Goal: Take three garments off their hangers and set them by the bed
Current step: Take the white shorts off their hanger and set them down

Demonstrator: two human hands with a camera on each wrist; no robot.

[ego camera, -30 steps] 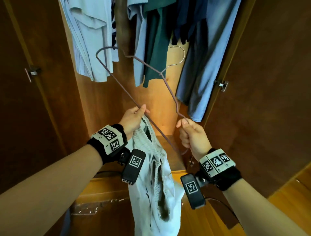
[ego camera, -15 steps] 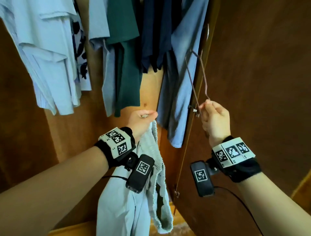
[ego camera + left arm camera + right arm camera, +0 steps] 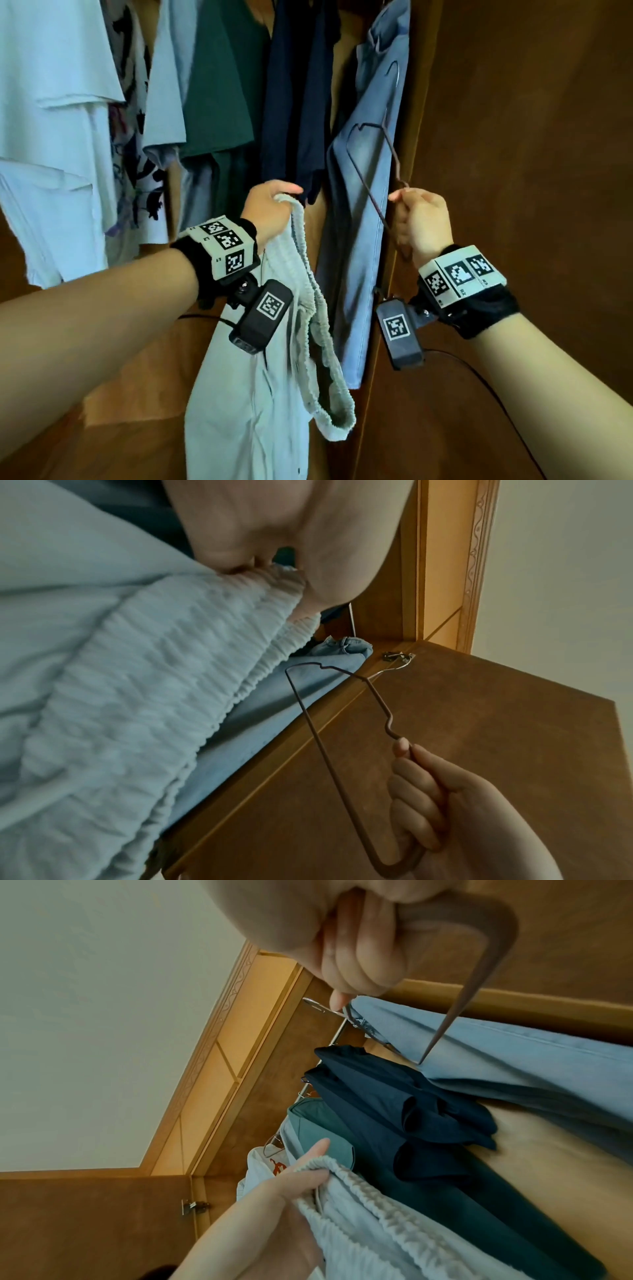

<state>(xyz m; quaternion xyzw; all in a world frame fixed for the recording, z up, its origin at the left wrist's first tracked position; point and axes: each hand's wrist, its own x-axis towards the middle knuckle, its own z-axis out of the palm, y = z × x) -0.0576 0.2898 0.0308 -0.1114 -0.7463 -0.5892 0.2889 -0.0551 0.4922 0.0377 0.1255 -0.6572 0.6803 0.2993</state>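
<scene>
My left hand [image 3: 270,209] grips the elastic waistband of pale grey-blue trousers [image 3: 253,387], which hang down free of any hanger; the gathered waistband [image 3: 164,664] fills the left wrist view. My right hand [image 3: 419,219] grips one corner of a bare brown wire hanger [image 3: 373,164], held up beside blue jeans [image 3: 363,219] at the wardrobe's right end. The hanger [image 3: 342,723] shows whole in the left wrist view, its hook near the door hinge. More garments hang on the rail: a navy one [image 3: 298,96], a dark green one [image 3: 219,85] and pale shirts [image 3: 51,137].
The brown wardrobe door [image 3: 531,154] stands open on the right, close behind my right hand. The wardrobe's wooden back panel [image 3: 144,370] shows below the hanging clothes. In the right wrist view the clothes rail [image 3: 337,1039] and a white ceiling [image 3: 103,1015] are visible.
The view has tilted up toward the rail. My right hand has carried the bare hanger up and rightward, close to the jeans. The left hand keeps hold of the trousers.
</scene>
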